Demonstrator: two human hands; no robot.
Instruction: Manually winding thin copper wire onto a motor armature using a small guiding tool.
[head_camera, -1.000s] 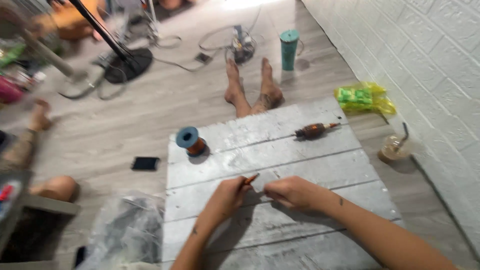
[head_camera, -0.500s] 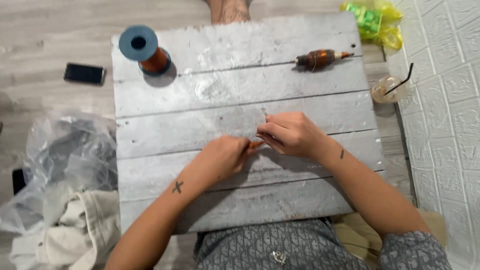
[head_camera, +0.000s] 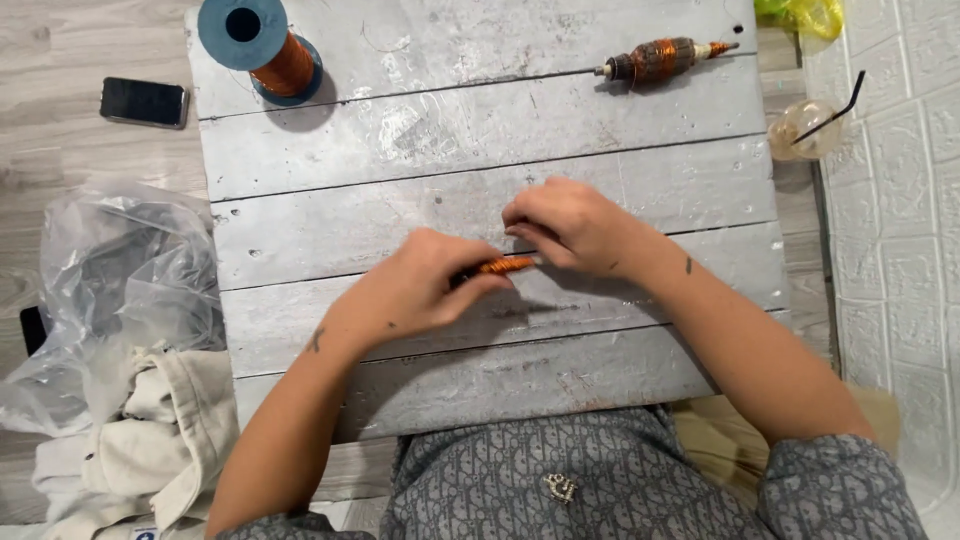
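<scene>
We sit close against the near edge of the grey plank table (head_camera: 480, 120), lap tucked under it, so both forearms can rest low and the work stays in the middle of the boards, right under our eyes. There we hold a small coil (head_camera: 505, 265) of copper-coloured wire wound on a thin rod, lying roughly level just above the boards. Our left hand (head_camera: 420, 290) closes over its left end and our right hand (head_camera: 575, 225) over its right end, so only a short orange stretch shows between them. Holding it from both ends looks like a way to keep it steady while the fingers work at it.

The left grip is curled tight, thumb and fingers pressed together on the coil's end. The right grip is also drawn together, fingertips pinching at the other end; whether they nip the rod itself or a loose strand of wire we cannot tell, as the knuckles hide it.

The other things are set well apart at the far edge, within reach but out of the way: a blue spool (head_camera: 262, 45) of copper wire at the far left corner, and a wound armature (head_camera: 660, 58) lying on its side at the far right.
</scene>
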